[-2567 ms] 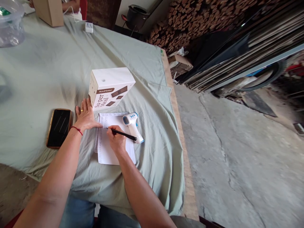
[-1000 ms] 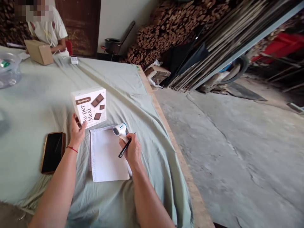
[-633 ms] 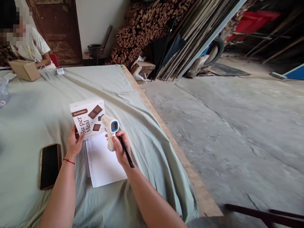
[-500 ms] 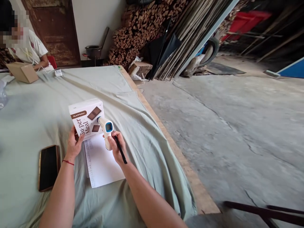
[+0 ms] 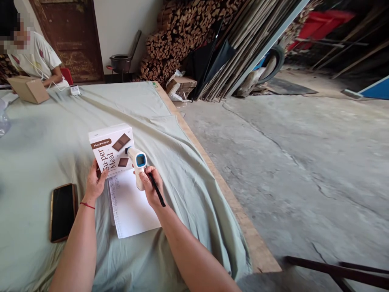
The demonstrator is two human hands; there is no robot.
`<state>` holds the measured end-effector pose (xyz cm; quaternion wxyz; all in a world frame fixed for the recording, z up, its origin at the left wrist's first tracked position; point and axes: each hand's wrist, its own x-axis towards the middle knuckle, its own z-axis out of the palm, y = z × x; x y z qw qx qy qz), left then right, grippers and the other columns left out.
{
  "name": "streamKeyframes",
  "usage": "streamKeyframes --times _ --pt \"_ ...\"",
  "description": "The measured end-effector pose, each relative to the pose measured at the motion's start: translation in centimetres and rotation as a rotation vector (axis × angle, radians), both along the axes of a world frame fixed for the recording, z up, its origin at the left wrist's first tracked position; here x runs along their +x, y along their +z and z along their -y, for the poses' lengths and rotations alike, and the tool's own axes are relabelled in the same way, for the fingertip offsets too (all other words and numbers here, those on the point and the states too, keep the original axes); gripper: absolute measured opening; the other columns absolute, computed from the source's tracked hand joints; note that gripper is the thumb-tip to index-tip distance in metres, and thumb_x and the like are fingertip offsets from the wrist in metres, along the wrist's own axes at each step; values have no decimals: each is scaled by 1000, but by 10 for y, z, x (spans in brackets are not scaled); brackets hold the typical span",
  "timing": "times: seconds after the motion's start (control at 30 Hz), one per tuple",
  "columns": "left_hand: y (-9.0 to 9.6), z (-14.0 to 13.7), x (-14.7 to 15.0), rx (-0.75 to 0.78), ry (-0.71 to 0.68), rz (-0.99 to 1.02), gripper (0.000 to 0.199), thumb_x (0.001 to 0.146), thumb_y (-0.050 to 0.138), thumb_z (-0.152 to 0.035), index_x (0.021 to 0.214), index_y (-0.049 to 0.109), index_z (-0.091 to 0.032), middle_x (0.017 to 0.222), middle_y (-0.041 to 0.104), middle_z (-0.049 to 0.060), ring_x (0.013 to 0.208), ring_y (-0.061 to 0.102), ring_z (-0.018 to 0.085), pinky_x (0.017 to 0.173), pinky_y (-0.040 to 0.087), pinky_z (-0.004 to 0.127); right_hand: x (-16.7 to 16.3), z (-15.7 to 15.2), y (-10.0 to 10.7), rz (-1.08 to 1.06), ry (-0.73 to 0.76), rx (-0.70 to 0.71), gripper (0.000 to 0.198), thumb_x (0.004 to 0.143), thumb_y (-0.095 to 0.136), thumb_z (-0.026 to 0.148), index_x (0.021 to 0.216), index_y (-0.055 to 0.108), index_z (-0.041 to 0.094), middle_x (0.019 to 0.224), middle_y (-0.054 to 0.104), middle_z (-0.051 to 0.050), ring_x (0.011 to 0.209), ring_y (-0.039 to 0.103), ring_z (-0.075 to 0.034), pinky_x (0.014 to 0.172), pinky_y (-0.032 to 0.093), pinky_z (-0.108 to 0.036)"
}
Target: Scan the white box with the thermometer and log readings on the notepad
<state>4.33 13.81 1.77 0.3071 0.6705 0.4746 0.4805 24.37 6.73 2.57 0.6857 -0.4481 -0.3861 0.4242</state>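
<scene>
My left hand [image 5: 96, 180] is closed on the lower left corner of a white box [image 5: 105, 152] printed "NutriMotion Su-per Meal", which is tilted up toward me. In my right hand [image 5: 152, 184] is a white infrared thermometer [image 5: 139, 170] with a blue-framed screen, its nose close to the box's front; whether it touches I cannot tell. A black pen [image 5: 157, 190] is also tucked in the fingers of that hand. Below the box lie white paper sheets [image 5: 136, 215] with rows of writing along the left edge. A dark phone [image 5: 63, 213] rests left of my left forearm.
A green cloth [image 5: 136, 103] covers the table, whose wooden edge [image 5: 219, 182] runs along the right. Across the table sits a person [image 5: 38, 56] beside a cardboard box [image 5: 28, 89] and a small white device [image 5: 75, 90]. Stacked firewood [image 5: 170, 40] and a pot [image 5: 120, 63] stand behind.
The view has shifted very slightly. Both hands keep their holds, and the thermometer stays pointed at the box with hardly any movement.
</scene>
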Motion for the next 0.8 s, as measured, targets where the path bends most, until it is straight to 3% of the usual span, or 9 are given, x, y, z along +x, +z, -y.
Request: streamKeyframes --times 0.23,0.53,0.67,0.8 --pt "1 1 1 -17 0 9 64 89 62 -62 134 53 -18 123 69 15 107 70 29 96 58 45 -2 2 2 -53 1 -28 52 77 68 68 84 37 27 84 72 -5 78 70 -22 64 51 -32" --pt "-5 -3 4 -24 -37 129 77 81 73 -60 139 44 -18 127 64 17 109 69 29 95 58 45 -1 4 1 -75 13 -38 51 78 68 66 87 36 27 86 72 -5 79 70 -22 64 50 -31" --pt "-11 -5 1 73 117 54 86 78 76 -61 143 39 -20 134 59 18 117 64 29 101 54 48 -2 5 1 -87 10 -45 52 77 70 64 87 36 27 87 71 -4 81 70 -23 65 51 -32" --pt "-15 -7 -8 133 271 16 86 81 77 -50 148 33 -19 144 50 20 132 55 30 111 49 47 0 6 0 -29 16 -40 49 77 70 61 86 37 27 91 71 -4 75 67 -20 66 50 -32"
